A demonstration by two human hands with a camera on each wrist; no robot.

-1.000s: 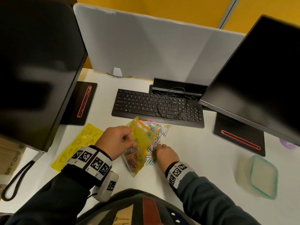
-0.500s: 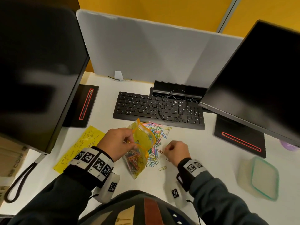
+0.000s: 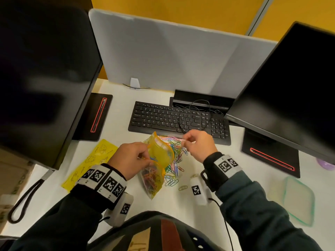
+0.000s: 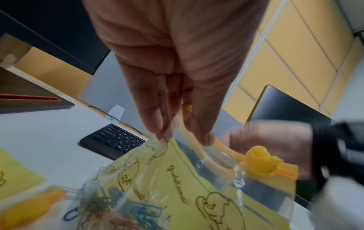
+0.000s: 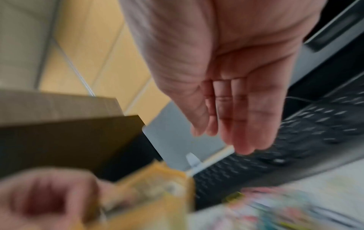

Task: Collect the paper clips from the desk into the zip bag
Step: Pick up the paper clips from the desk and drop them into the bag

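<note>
- Since the earlier head frames, my right hand (image 3: pixel 196 144) has risen from the white desk (image 3: pixel 226 160) beside the paper clips (image 3: pixel 175 156) and now hangs above the pile, just in front of the keyboard (image 3: pixel 179 119).
- In the head view its thumb and forefinger are drawn together near the mouth of the zip bag (image 3: pixel 159 160); a pale streak shows at the tips, but I cannot tell whether they hold a clip.
- The right wrist view is motion-blurred: the right hand's fingers (image 5: pixel 238 118) hang close together and nearly straight, with nothing seen in them.
- My left hand (image 3: pixel 129 160) pinches the bag's near rim between thumb and fingertips (image 4: pixel 157 124), as it did before, and holds the mouth open.
- In the left wrist view the bag's orange slider (image 4: pixel 260 161) sits at the end of the zip track.
- The bag's lower part rests on the desk, to the keyboard's near side, with coloured clips already inside.
- Loose clips lie between the bag and the keyboard and trail toward me; one lies apart at the near edge of the pile.
- A yellow printed sheet (image 3: pixel 90 160) lies left of the bag, well short of the keyboard.
</note>
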